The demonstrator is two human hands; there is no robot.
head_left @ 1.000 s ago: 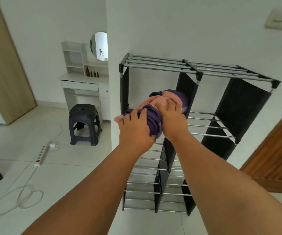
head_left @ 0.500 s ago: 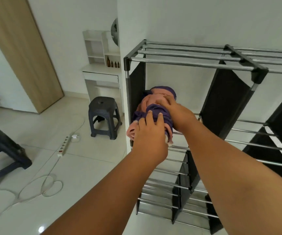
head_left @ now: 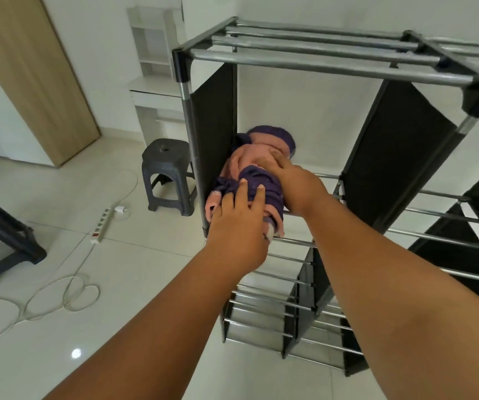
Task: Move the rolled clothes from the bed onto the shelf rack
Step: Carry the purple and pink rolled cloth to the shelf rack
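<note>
While the view closed in over the last second, the rolled clothes point(head_left: 254, 180) went from being carried in front of the shelf rack point(head_left: 327, 66) to lying inside its upper left compartment, on the rails and against the black side panel. I saw the left hand point(head_left: 237, 229) resting on the near purple end, fingers nearly straight and a little spread, thumb hidden. The right hand point(head_left: 294, 183) had its fingers bent over the pink middle, pressing the roll inward. I judged this roll as good as placed, with only the letting go to come. Neither the bed nor any other roll was in view. Across the pale tiled floor point(head_left: 134, 255), from the left, I made out a dark chair point(head_left: 2, 235), a wooden door point(head_left: 30, 76), a looped white cable point(head_left: 65, 295), a power strip point(head_left: 102, 223), a dark plastic stool point(head_left: 166, 157) and a white dresser point(head_left: 153, 88), then the rack.
</note>
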